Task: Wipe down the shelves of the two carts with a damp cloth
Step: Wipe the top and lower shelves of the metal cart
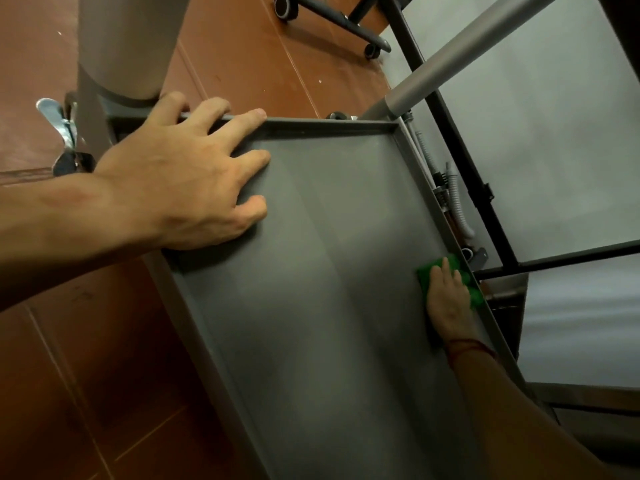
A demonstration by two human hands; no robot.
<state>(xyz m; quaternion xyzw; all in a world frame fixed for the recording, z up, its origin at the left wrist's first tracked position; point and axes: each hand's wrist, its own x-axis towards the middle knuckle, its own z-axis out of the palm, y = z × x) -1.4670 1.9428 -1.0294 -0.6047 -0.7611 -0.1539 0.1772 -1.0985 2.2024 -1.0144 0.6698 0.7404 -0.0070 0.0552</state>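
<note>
A grey metal cart shelf (329, 254) with a raised rim fills the middle of the view. My left hand (187, 178) lies flat on its far left corner, fingers spread, fingertips over the rim. My right hand (446, 299) presses a green cloth (424, 271) onto the shelf against its right rim. Most of the cloth is hidden under the hand; green edges show at the fingers and beside the rim. A red thread circles my right wrist.
A silver cart post (450, 60) rises from the far right corner. Grey hoses (457, 206) hang beside the right rim. A black-framed white table (554, 150) stands on the right. A chair base with castors (287, 6) sits on the brown tiled floor behind.
</note>
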